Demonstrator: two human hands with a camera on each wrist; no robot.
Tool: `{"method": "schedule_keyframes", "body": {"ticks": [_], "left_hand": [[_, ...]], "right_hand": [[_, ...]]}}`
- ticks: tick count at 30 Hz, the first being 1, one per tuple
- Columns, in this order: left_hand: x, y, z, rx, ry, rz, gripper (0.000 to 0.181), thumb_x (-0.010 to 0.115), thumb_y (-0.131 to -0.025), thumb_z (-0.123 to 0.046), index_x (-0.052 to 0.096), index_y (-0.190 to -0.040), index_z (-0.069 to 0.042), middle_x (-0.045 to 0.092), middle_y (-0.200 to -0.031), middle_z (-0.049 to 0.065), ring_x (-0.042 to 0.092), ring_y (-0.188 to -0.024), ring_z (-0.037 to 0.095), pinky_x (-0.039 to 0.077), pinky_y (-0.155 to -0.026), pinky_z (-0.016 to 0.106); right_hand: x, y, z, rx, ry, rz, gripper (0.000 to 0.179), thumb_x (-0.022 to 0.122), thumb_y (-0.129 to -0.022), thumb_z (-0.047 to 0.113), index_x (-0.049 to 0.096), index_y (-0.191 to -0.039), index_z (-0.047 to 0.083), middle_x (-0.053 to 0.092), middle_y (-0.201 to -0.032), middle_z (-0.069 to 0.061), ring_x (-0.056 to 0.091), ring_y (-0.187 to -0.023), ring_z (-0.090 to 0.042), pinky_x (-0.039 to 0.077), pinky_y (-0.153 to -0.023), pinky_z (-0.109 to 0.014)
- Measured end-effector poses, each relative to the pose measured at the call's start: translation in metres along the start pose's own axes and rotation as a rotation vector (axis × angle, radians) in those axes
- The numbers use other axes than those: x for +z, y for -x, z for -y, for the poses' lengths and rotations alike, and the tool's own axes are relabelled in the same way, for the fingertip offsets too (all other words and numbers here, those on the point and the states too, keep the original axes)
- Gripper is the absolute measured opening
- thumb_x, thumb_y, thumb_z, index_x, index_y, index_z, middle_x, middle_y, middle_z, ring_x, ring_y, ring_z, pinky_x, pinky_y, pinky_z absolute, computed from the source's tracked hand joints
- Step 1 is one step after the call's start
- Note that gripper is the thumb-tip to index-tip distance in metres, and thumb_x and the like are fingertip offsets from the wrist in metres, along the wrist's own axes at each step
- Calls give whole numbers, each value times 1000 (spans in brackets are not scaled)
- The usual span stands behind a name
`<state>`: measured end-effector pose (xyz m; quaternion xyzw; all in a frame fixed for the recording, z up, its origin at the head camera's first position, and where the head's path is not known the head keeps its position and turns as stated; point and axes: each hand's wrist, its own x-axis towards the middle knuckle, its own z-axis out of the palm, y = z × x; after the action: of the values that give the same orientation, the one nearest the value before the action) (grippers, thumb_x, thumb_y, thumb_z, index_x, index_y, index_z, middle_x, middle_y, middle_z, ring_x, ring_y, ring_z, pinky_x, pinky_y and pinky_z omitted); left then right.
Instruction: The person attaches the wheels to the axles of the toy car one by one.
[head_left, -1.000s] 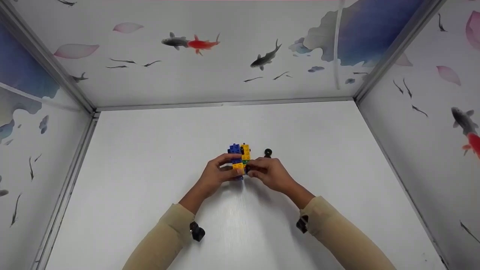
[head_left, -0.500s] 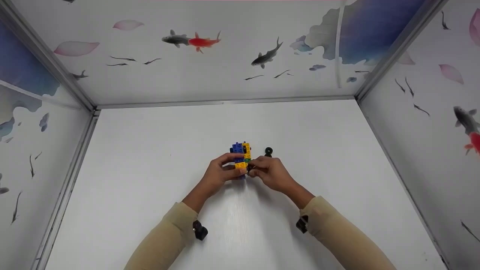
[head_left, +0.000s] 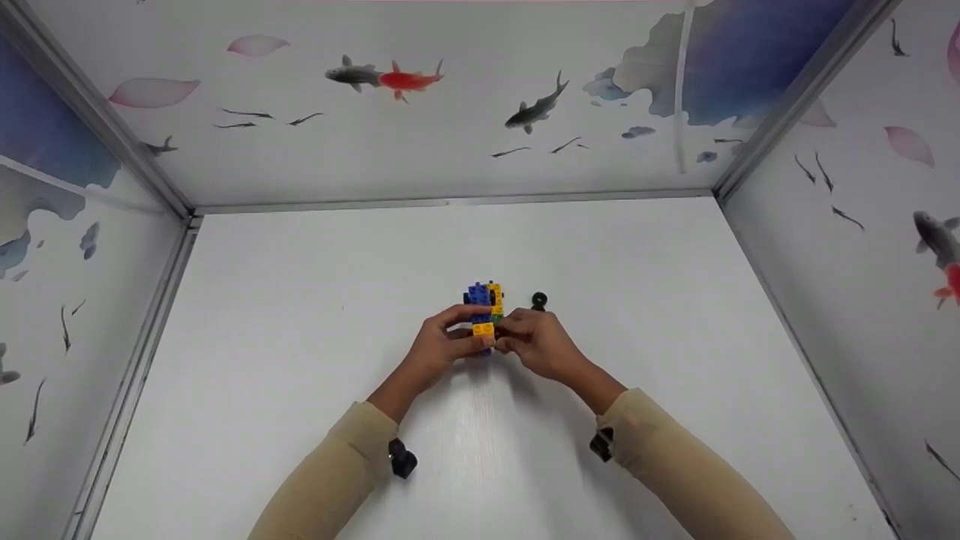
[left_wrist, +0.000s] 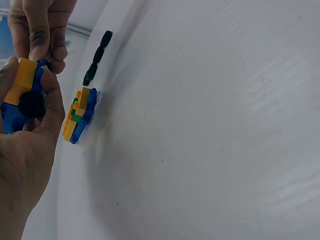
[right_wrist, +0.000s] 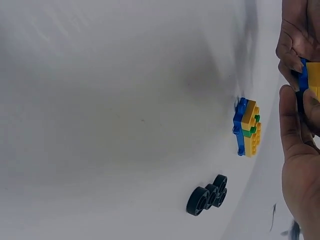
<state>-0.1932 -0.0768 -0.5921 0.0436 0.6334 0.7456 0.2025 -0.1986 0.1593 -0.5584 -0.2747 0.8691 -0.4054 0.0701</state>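
My left hand (head_left: 441, 343) holds a toy car built of blue and yellow bricks (head_left: 483, 330), its thumb and fingers on either side. A black wheel (left_wrist: 31, 104) sits on the car's side in the left wrist view. From the right, my right hand (head_left: 546, 346) pinches a small dark part (left_wrist: 48, 64) at the car's edge, mostly hidden by fingertips; it may be a wheel. Beyond the hands, a second brick body in yellow, green and blue (right_wrist: 248, 131) lies on the table, with no wheels visible on it.
Several loose black wheels (right_wrist: 199, 201) stand in a row on the white table (head_left: 300, 300), close to the second body. Walls printed with fish (head_left: 405, 78) enclose the table at the back and both sides.
My left hand and the held car have shifted slightly to the right. The right hand keeps its pinch at the car's edge, nearly in place. The view has tilted a little.
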Motion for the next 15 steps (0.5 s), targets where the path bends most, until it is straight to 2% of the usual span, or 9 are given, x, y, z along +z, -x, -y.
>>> {"method": "schedule_keyframes", "body": {"ticks": [5, 11, 15], "left_hand": [[1, -1, 1, 1, -30, -8, 56, 86, -98, -20, 67, -151, -17, 54, -156, 19, 70, -135, 34, 66, -100, 39], [2, 1, 0, -11, -76, 0, 57, 87, -98, -22, 67, -151, -22, 55, -157, 19, 70, -133, 33, 67, -100, 40], [1, 1, -1, -21, -87, 18, 76, 87, -98, -22, 53, -164, -39, 52, -159, 20, 69, -134, 32, 66, -102, 43]], "right_hand": [[-1, -2, 0, -14, 33, 3, 25, 77, -104, 9, 82, -128, 6, 79, -108, -9, 72, -91, -17, 62, -76, -25], [1, 2, -5, 24, 14, 23, 31, 77, -103, 7, 79, -134, 4, 79, -112, -11, 74, -95, -17, 63, -79, -23], [2, 3, -6, 32, -3, 37, 34, 77, -103, 6, 77, -137, 2, 78, -116, -13, 77, -99, -21, 65, -81, -25]]}}
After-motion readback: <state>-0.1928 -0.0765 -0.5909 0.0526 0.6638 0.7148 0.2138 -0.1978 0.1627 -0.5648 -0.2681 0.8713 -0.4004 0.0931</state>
